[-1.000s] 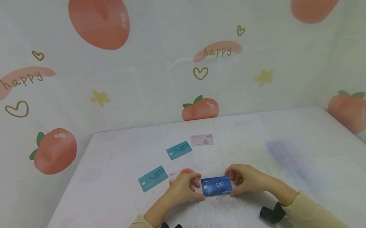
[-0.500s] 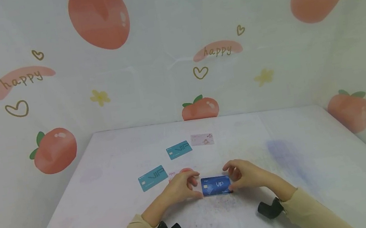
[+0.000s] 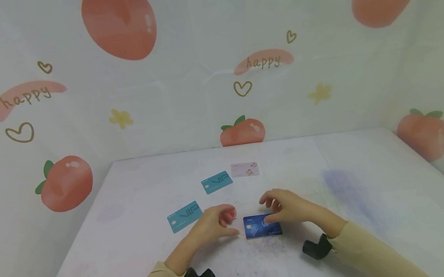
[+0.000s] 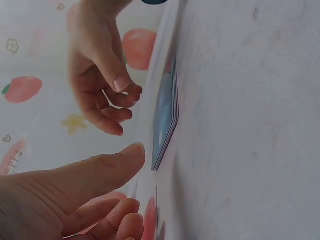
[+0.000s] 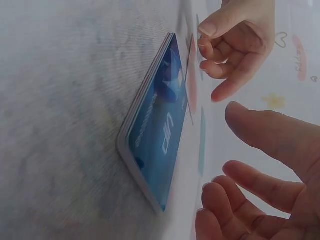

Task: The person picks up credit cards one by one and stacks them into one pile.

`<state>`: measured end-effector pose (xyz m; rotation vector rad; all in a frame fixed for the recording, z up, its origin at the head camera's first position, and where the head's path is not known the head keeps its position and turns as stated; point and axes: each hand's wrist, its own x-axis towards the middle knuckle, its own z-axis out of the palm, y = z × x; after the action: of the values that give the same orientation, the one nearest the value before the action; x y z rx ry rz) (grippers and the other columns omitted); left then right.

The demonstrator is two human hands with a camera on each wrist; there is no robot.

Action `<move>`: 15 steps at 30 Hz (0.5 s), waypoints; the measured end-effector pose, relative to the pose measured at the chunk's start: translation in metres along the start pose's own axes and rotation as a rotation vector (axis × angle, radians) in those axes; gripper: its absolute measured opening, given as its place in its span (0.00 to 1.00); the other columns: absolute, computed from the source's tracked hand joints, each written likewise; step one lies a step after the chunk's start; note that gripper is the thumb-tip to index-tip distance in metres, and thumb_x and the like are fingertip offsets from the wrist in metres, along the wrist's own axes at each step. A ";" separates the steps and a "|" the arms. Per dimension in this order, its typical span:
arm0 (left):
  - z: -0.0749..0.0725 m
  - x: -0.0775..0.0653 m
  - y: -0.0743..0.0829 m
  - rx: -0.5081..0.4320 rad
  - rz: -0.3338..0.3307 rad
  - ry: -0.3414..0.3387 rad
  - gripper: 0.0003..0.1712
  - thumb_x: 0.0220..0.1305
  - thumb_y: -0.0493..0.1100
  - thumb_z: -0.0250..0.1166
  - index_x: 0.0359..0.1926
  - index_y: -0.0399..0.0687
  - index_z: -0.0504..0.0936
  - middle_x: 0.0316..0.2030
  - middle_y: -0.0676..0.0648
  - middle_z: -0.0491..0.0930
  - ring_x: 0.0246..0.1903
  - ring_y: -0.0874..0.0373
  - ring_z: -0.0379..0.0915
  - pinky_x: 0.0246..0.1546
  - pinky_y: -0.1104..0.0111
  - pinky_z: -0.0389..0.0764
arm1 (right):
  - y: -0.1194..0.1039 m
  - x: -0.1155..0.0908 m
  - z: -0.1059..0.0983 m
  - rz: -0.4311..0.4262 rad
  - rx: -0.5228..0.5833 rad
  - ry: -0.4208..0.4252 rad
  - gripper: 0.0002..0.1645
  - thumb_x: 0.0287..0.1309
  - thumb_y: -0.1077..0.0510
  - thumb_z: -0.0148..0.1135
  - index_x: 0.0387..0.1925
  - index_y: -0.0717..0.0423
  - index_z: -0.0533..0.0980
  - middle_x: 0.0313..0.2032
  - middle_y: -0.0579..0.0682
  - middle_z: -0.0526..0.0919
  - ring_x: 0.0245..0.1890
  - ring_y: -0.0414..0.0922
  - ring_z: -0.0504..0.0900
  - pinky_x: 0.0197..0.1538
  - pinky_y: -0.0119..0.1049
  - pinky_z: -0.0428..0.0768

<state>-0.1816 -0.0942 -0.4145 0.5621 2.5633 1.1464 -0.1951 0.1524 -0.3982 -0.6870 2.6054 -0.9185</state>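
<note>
A blue VIP card (image 3: 257, 230) tops a small neat stack of cards lying flat on the table; several layered edges show in the left wrist view. My left hand (image 3: 208, 225) hovers just left of the stack, thumb and fingers apart, holding nothing. Over the stack's right part, my right hand (image 3: 290, 206) is raised with fingers loosely bent, its thumb covering some of the lettering in the head view. Both wrist views show a gap between the hands and the stack. A red and pink card (image 5: 192, 85) lies beyond the stack, mostly hidden behind my left hand in the head view.
Two teal VIP cards, a nearer one (image 3: 185, 217) and a farther one (image 3: 217, 182), lie to the left and back. Beside the farther one is a pale pink card (image 3: 245, 169). A fruit-printed curtain (image 3: 182, 106) stands behind the white table (image 3: 293, 156).
Both hands have let go of the blue card's stack and lifted off. My left hand has drawn away leftward; my right hand has risen and shifted left over it. The stack stays put.
</note>
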 end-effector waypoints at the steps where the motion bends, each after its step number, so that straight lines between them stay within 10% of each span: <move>1: -0.001 0.000 -0.001 -0.006 -0.003 0.003 0.32 0.47 0.42 0.73 0.55 0.41 0.74 0.35 0.47 0.78 0.31 0.59 0.69 0.31 0.76 0.72 | -0.001 0.002 0.000 -0.001 0.001 0.000 0.24 0.50 0.54 0.69 0.48 0.59 0.74 0.39 0.52 0.79 0.37 0.42 0.75 0.43 0.36 0.78; 15: -0.021 -0.009 -0.018 -0.026 -0.020 0.094 0.31 0.48 0.42 0.72 0.54 0.39 0.75 0.36 0.44 0.79 0.29 0.61 0.71 0.29 0.75 0.74 | -0.016 0.031 0.009 -0.076 0.016 -0.013 0.23 0.51 0.53 0.67 0.48 0.60 0.74 0.39 0.53 0.80 0.38 0.42 0.76 0.44 0.35 0.80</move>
<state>-0.1863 -0.1227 -0.4133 0.4872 2.6221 1.2249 -0.2116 0.1208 -0.3984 -0.7906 2.5741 -0.9524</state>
